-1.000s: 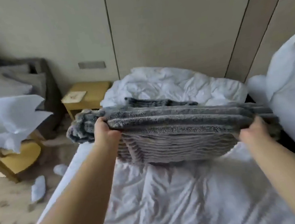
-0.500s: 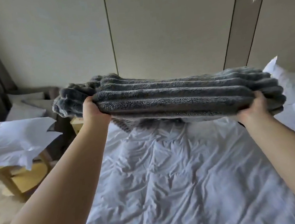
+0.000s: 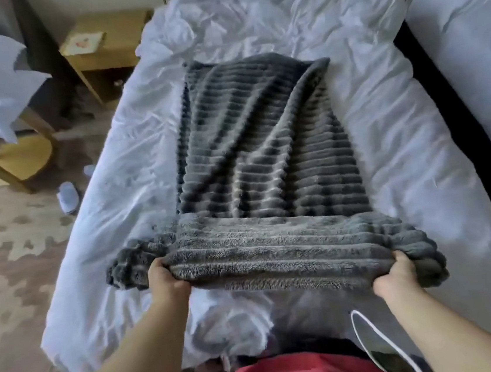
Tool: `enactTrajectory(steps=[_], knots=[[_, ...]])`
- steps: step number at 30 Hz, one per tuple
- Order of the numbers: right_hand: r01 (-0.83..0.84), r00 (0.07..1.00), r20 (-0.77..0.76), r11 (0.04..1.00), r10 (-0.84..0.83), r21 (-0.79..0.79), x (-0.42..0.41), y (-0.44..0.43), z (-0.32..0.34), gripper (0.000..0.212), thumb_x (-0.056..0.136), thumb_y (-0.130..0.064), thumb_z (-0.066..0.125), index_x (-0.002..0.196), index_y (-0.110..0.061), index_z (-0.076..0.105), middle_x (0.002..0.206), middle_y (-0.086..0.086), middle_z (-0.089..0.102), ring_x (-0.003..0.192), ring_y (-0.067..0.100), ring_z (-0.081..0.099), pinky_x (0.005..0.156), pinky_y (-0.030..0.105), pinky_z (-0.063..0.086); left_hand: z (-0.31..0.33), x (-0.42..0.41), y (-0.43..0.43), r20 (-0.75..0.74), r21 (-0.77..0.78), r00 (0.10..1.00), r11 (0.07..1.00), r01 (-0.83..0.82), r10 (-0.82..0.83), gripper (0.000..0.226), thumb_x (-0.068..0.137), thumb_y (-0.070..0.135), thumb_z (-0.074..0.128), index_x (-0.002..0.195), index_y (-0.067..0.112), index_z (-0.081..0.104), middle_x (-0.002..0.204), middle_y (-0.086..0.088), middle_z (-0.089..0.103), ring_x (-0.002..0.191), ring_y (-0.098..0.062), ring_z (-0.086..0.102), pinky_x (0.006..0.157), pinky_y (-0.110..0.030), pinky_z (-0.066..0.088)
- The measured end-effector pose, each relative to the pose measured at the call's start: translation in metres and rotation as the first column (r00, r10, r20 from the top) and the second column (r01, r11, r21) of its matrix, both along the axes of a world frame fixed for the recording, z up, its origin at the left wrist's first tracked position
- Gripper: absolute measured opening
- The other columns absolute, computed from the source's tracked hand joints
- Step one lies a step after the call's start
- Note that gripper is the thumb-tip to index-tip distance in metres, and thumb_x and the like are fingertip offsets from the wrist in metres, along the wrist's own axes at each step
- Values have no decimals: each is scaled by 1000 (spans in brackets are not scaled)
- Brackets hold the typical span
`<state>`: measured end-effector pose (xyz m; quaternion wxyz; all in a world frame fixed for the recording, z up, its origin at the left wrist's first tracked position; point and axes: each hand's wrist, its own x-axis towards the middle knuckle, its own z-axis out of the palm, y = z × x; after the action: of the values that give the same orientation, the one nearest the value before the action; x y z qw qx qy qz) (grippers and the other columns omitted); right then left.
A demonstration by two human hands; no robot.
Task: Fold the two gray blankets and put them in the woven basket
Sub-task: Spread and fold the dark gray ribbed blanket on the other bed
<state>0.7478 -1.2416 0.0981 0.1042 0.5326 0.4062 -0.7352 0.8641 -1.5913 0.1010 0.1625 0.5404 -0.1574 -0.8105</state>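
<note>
Gray blanket (image 3: 265, 153) is spread lengthwise down the middle of the bed (image 3: 401, 137), ribs running across, long axis pointing straight away from the body. Far end is laid flat just short of the crumpled duvet (image 3: 248, 11). A diagonal ridge is seen across the middle, so it is not fully smoothed.

Near end is held up off the sheet. Left hand (image 3: 166, 282) is clamped on the near-left of the edge, right hand (image 3: 397, 274) on the near-right, fingers curled round the bunched pile; thumbs cannot be made out. Some blanket is left overhanging outboard of each grip, more on the left.

Key relation: everything to be folded lies ahead of the fingers, along the long axis. Both hands are set at about the same reach, so neither is favoured. The fold is judged to need the near edge carried forward evenly onto the far edge; skew is risked if one side is led.

Only one blanket is seen. Second blanket and woven basket are not in view, so the task is judged to be at an early stage
</note>
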Motion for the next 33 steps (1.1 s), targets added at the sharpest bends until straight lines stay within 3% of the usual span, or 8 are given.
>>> enactTrajectory(steps=[6,11,13,17,20,27,31,33], knots=[[-40,996,80,999,40,1,72,25,-41,22,90,-36,45,78,-21,57,62,-1,71,81,28,58,79,40,48,-33,67,24,91,48,995,998,-50,46,23,52,15,46,73,12,55,59,-7,68,74,-27,60,77,-45,49],[-47,997,65,999,48,-18,64,37,-48,22,92,-37,44,86,-23,60,84,2,70,86,27,58,90,41,42,-32,74,42,62,18,992,994,-108,107,22,56,12,44,73,10,56,62,-8,69,70,-26,65,79,-45,50],[-40,998,42,999,40,-5,50,37,-43,20,92,-37,46,89,-25,60,93,-2,65,94,24,59,90,37,41,-31,70,47,45,-8,989,990,-139,140,18,68,10,43,77,10,60,66,-10,71,71,-26,67,75,-44,51],[-65,994,-88,998,63,-16,30,29,-23,21,95,-34,44,84,-26,60,83,-5,68,84,16,64,82,32,46,-20,60,52,-48,30,983,984,-177,178,29,92,19,34,86,10,61,93,-15,68,94,-31,62,93,-49,45],[-54,988,-146,998,48,-38,42,29,-4,22,94,-33,44,81,-25,59,70,-4,71,72,21,67,69,29,53,-5,72,56,-52,0,992,993,-116,116,31,96,19,32,86,10,60,91,-16,69,94,-33,61,97,-52,42],[13,984,-177,995,-31,-101,139,50,0,19,92,-34,46,94,-27,63,113,0,66,111,26,58,102,44,40,6,143,53,-66,-25,997,999,-33,31,33,96,16,28,91,10,60,104,-14,64,113,-33,55,105,-53,37],[20,988,-149,994,-36,-110,188,60,-1,18,91,-36,45,85,-27,60,105,1,66,114,25,55,98,43,40,2,193,61,-51,-16,998,999,-38,37,35,96,17,30,109,10,61,122,-14,61,121,-31,54,107,-53,37],[49,990,-124,991,-64,-121,206,64,-1,18,90,-36,46,89,-26,61,119,2,65,117,26,55,104,45,39,2,211,65,-23,-16,999,999,-47,47,39,97,18,33,127,11,57,129,-12,59,121,-31,55,104,-54,38]])
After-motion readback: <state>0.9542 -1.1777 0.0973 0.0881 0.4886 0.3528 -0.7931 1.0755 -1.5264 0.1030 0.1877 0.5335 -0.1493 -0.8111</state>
